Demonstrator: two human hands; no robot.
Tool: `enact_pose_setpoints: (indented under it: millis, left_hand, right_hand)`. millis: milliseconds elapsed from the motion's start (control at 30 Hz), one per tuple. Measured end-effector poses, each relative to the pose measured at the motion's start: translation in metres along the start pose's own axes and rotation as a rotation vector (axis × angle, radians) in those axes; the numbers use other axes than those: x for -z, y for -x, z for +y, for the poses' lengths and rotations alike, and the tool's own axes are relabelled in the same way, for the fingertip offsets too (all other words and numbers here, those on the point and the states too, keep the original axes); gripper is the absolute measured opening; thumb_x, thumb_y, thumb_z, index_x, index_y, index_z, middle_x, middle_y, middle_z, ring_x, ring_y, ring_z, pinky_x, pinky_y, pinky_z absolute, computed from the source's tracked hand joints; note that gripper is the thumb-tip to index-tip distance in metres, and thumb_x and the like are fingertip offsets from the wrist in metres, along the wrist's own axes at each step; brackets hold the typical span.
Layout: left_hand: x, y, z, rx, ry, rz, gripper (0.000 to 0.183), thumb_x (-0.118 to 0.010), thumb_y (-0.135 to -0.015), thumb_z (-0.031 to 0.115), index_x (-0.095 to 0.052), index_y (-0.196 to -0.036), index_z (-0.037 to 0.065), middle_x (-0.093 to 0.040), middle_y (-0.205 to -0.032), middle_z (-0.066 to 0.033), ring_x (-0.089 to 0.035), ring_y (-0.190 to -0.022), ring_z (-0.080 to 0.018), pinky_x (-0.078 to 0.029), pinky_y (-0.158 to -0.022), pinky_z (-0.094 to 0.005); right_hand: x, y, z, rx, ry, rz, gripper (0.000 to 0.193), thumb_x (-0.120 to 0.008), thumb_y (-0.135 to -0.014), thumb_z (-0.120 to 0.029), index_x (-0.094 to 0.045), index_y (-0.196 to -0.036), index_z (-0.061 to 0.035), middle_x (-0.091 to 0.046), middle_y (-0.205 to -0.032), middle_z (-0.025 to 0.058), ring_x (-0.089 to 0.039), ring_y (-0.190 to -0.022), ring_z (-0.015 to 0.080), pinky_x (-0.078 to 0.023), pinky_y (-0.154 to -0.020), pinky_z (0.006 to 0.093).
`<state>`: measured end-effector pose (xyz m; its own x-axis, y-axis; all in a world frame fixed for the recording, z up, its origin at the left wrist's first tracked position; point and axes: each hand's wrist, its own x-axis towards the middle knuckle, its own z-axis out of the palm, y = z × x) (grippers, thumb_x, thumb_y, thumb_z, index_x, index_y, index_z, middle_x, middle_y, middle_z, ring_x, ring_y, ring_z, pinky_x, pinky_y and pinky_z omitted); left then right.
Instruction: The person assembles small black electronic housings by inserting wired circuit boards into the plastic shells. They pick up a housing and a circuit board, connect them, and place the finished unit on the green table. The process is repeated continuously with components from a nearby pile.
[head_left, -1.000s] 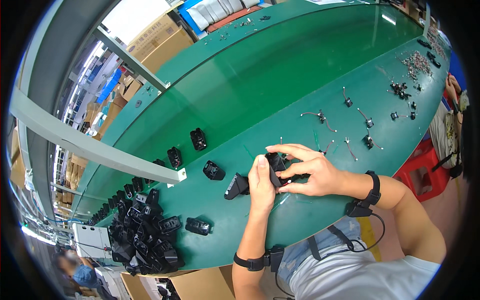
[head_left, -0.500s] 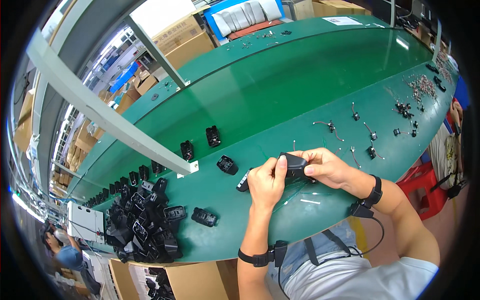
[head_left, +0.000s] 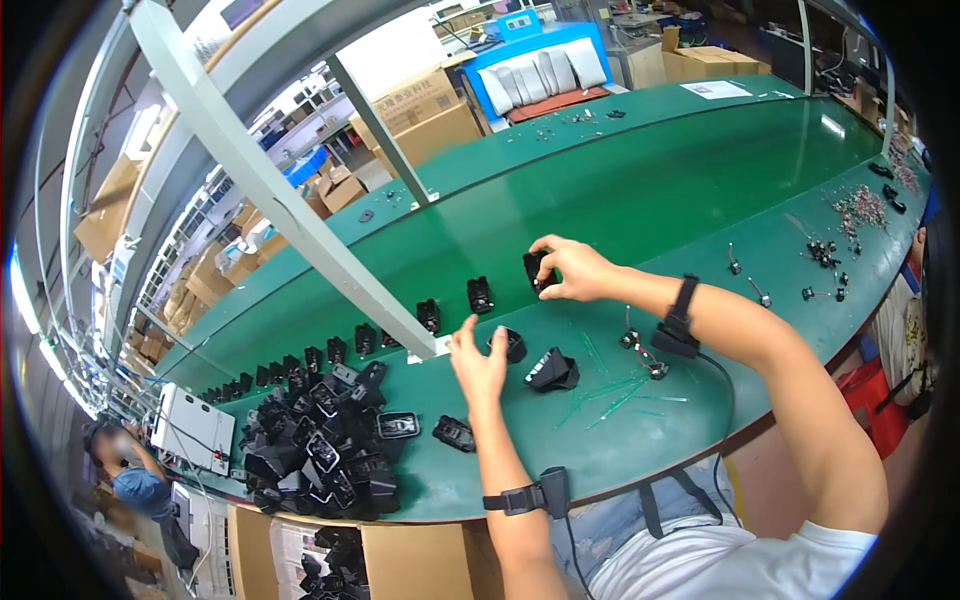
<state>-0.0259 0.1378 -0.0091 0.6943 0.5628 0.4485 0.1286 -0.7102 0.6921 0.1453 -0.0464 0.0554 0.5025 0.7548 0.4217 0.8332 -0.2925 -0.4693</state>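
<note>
My right hand [head_left: 580,272] reaches out over the green belt, its thumb and fingers closed round the sides of a small black plastic housing [head_left: 537,268]. That housing is the last one at the right end of a row of similar housings [head_left: 480,294]. My left hand [head_left: 478,366] is open over the near table, thumb and forefinger apart. Its thumb is beside a black open-topped housing [head_left: 514,346]; whether they touch I cannot tell. A larger black housing [head_left: 553,371] lies tilted just to the right. Another open housing [head_left: 455,433] lies left of my left forearm.
A large heap of black housings [head_left: 318,440] covers the table's left part. A grey metal post [head_left: 300,225] stands near my left hand. Thin green strips [head_left: 615,393] and small wired parts [head_left: 640,345] lie to the right. A cardboard box [head_left: 415,560] sits below the table edge.
My hands have parted from the black housing they held together. The right has moved forward to the belt with a housing; the left has moved left and opened. The whole view has shifted.
</note>
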Motion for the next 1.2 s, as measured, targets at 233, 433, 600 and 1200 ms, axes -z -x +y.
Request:
enact_pose_setpoints:
  millis: [233,433,600,1200]
  left_hand:
    - [0.0,0.013,-0.003,0.066,-0.177,-0.26,0.08,-0.077,-0.072,0.061,-0.062,-0.129,0.007,-0.052,-0.14,-0.0164,-0.042,-0.134,-0.0346,-0.033,-0.111,-0.05]
    - [-0.013,0.015,-0.009,-0.018,-0.195,-0.227,0.077,-0.084,-0.068,0.048,-0.058,-0.126,0.004,-0.057,-0.131,-0.018,-0.048,-0.127,-0.0353,-0.038,-0.105,-0.0495]
    - [-0.007,0.005,0.007,0.082,0.07,0.106,0.076,-0.085,-0.066,0.011,-0.047,-0.131,0.002,-0.055,-0.125,-0.0209,-0.053,-0.118,-0.0408,-0.044,-0.101,-0.0449]
    - [-0.041,0.063,0.118,-0.261,0.523,-0.518,0.079,-0.064,-0.066,0.0,-0.043,-0.142,0.002,-0.051,-0.13,-0.0162,-0.054,-0.121,-0.0287,-0.046,-0.1,-0.0371]
  right_hand:
    - [-0.066,-0.041,0.038,-0.076,0.278,-0.22,0.028,-0.085,-0.068,-0.029,-0.075,-0.086,-0.0096,-0.056,-0.134,0.0118,-0.06,-0.114,0.0343,-0.05,-0.096,0.0466]
    - [-0.011,-0.004,0.053,0.073,0.212,-0.125,0.045,-0.08,-0.073,-0.031,-0.071,-0.112,-0.0113,-0.05,-0.142,0.0191,-0.054,-0.122,0.0397,-0.045,-0.104,0.0474]
    - [0.07,0.08,0.021,-0.168,0.001,-0.354,0.031,-0.076,-0.08,-0.032,-0.072,-0.101,-0.0093,-0.073,-0.103,0.0131,-0.071,-0.088,0.0297,-0.055,-0.082,0.042]
    - [0.037,0.145,0.01,-0.356,-0.444,0.059,0.028,-0.079,-0.081,-0.022,-0.068,-0.099,-0.0036,-0.067,-0.083,0.006,-0.063,-0.063,0.0127,-0.051,-0.06,0.0281]
